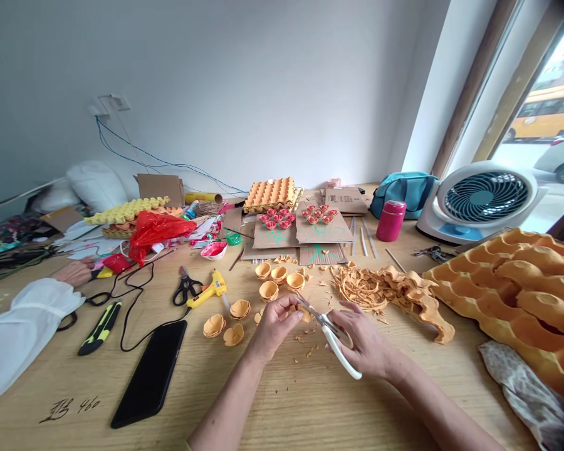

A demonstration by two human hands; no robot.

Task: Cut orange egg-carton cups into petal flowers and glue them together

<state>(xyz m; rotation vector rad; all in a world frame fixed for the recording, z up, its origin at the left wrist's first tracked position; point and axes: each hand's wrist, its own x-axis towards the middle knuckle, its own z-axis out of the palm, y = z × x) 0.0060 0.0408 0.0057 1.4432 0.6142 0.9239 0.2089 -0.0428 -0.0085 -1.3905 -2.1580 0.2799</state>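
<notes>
1. Foreground: over a wood-grain tabletop (pixel 282 419), a person's right hand (pixel 369 343) grips white-handled scissors (pixel 342 357), fingers wrapped about the handles.
2. The scissors' long axis slants from the handles at lower right to the tips at upper left, pointing toward the left hand (pixel 278 322); how far the blades part cannot be told.
3. Thumb and forefinger of the left hand pinch a small orange egg-carton cup (pixel 305 314), partly hidden by the blades. It lies just right of those fingertips, between the hands, with the left nearer.
4. Just beyond, petal-edged cups (pixel 268 290) stand in clusters, while a heap of pulp strips (pixel 361 289) lies to the right.
5. Farther back, red flowers (pixel 319 215) adorn a cardboard panel (pixel 326 233).
</notes>
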